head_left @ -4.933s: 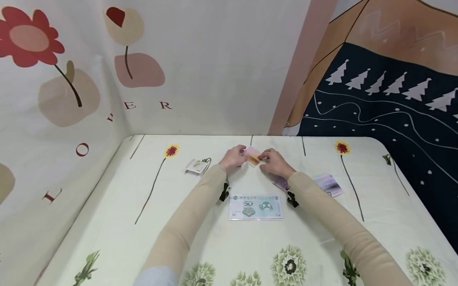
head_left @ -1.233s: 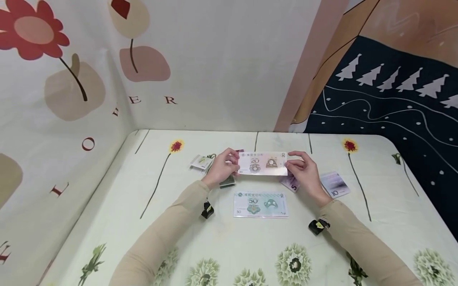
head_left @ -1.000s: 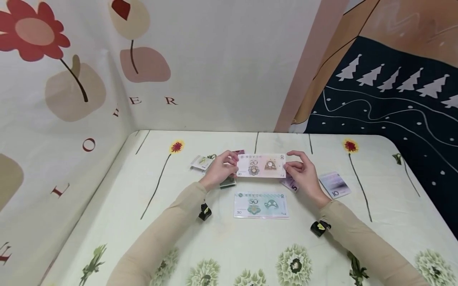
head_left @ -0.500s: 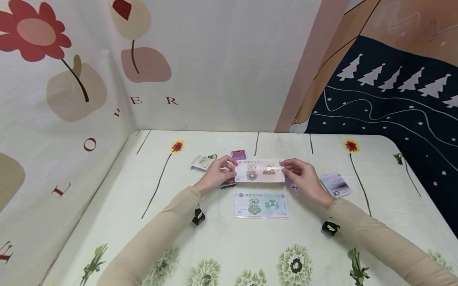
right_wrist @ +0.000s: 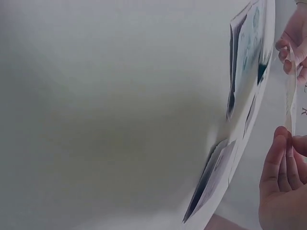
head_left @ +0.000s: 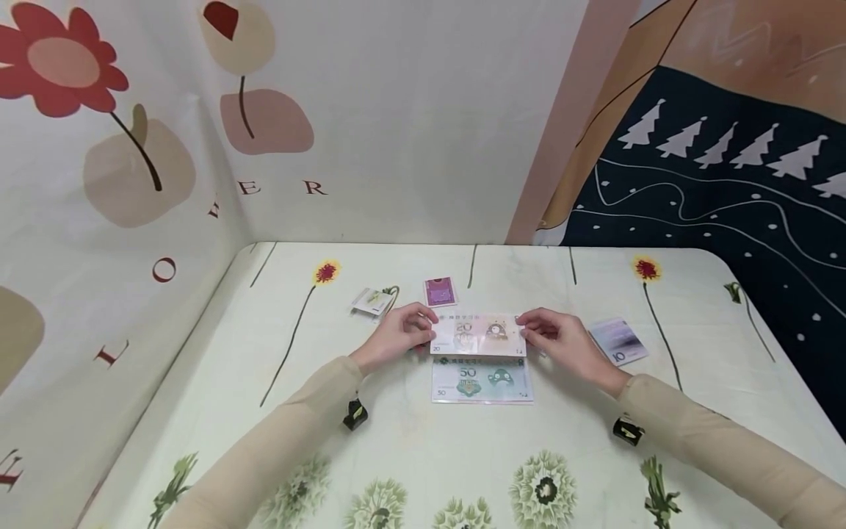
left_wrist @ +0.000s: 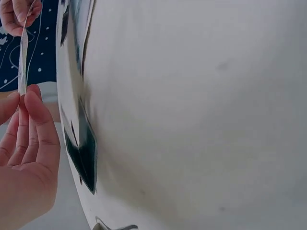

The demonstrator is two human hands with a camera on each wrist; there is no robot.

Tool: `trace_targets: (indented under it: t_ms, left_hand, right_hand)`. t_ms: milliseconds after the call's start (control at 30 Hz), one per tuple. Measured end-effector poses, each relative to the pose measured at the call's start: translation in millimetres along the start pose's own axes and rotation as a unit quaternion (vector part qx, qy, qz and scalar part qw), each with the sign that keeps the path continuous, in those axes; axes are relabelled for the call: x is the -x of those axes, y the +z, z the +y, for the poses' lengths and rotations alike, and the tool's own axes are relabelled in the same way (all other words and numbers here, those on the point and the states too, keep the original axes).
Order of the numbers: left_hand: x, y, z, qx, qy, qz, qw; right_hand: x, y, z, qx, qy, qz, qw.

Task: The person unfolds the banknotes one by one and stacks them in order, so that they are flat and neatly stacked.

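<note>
A pink-and-white 20 play banknote (head_left: 477,336) is stretched out flat between both hands, raised above the table in the wrist views. My left hand (head_left: 394,336) pinches its left edge between thumb and fingers. At the opposite edge, my right hand (head_left: 567,345) does the same. A green 50 play banknote (head_left: 482,382) lies face up just nearer to me, and the 20 overlaps its upper edge in the head view. From the left wrist, the 20 banknote (left_wrist: 22,62) appears nearly edge-on.
Toward the back sits a folded purple note (head_left: 440,292). A folded white-backed note (head_left: 372,301) lies left of it, and a purple 10 note (head_left: 619,341) is beyond my right hand. Under the left hand lies a folded dark-green note (left_wrist: 84,153). Printed cloth covers the table.
Small and held farther back at first, the 20 banknote is now spread wide. Over the last second both hands bring it toward me, down to the 50's upper edge, uncovering the folded purple note.
</note>
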State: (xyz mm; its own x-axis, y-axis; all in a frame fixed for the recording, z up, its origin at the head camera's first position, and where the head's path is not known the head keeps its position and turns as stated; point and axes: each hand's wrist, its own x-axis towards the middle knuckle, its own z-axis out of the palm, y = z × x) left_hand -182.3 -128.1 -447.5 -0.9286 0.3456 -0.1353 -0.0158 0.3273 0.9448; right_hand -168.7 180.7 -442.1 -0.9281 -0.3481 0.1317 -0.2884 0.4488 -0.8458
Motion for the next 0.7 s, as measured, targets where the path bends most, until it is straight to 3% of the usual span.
trace_targets:
  t_ms: [433,700]
  left_hand:
    - [21.9,7.5,-5.8,-0.004,0.015,-0.032,0.9994]
    - [30.3,14.2,-5.9,-0.037,0.032,-0.062,0.9969]
  right_hand:
    - [15.2,7.2,3.1,-0.011,-0.008,-0.038,0.999]
    - [23.6,7.7,8.7,-0.023,0.025,-0.084,0.996]
